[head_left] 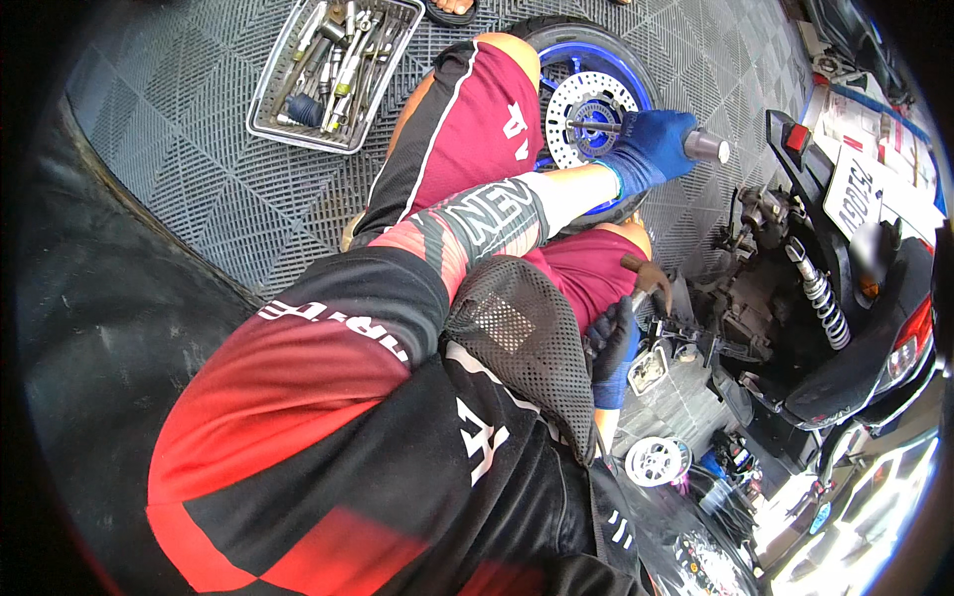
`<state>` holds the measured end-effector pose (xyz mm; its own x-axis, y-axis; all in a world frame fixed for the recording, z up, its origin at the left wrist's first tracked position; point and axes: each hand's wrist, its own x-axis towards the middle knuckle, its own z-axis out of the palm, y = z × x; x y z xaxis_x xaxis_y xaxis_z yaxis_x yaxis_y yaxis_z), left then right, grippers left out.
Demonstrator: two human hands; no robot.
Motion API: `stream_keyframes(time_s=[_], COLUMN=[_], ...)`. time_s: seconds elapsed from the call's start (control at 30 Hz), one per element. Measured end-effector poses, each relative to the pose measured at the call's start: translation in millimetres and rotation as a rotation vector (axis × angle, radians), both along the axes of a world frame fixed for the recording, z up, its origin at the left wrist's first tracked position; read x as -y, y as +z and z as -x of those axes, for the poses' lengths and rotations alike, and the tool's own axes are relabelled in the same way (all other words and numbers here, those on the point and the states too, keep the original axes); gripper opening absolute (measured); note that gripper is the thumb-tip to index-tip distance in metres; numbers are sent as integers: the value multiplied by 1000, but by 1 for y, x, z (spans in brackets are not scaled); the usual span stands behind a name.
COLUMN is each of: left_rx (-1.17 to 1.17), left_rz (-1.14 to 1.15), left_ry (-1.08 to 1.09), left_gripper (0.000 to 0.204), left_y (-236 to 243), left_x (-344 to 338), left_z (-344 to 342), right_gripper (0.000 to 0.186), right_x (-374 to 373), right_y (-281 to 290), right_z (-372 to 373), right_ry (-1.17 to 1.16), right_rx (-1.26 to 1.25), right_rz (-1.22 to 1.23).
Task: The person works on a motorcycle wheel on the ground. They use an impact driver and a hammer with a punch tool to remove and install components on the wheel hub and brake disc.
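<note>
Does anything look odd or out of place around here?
Yes: on the motorbike, the shock absorber juts out, one end seemingly unattached. A blue-rimmed wheel is on the floor, apart from the motorbike.

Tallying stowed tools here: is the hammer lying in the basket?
No, the gloved right hand holds the hammer, well apart from the basket.

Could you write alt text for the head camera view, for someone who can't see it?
A person's gloved left hand holds a screwdriver-like tool over the brake disc of a blue-rimmed wheel, while the gloved right hand holds a hammer. A tool-filled basket sits on the grey patterned floor; a motorbike appears at the right.
</note>
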<state>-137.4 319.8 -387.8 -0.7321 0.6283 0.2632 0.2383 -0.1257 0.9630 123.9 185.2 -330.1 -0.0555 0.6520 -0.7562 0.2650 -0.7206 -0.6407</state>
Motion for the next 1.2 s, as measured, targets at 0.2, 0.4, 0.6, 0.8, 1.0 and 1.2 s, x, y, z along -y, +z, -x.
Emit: stream_keyframes(time_s=[0.2,0.4,0.6,0.8,1.0,1.2], left_rx=[-62,-71,47,-97,-363,235], left_rz=[137,163,-101,-16,28,-251], left_ry=[-644,-697,-275,-386,-398,-505], left_gripper=[42,38,29,27,27,15], left_y=[10,-3,-10,11,1,-37], left_x=[7,-10,19,9,-4,55], left_z=[49,40,14,34,42,42], right_gripper=[41,34,32,33,31,32], right_x=[3,4,8,9,9,9], right_y=[-17,-14,-15,-11,-9,-10], right_z=[-12,-1,-14,-19,-25,-39], right_ry=[-47,-76,-103,-103,-141,-179], right_rx=[-100,-84,-113,-154,-227,-296], right_rz=[69,47,-17,-56,-77,-44])
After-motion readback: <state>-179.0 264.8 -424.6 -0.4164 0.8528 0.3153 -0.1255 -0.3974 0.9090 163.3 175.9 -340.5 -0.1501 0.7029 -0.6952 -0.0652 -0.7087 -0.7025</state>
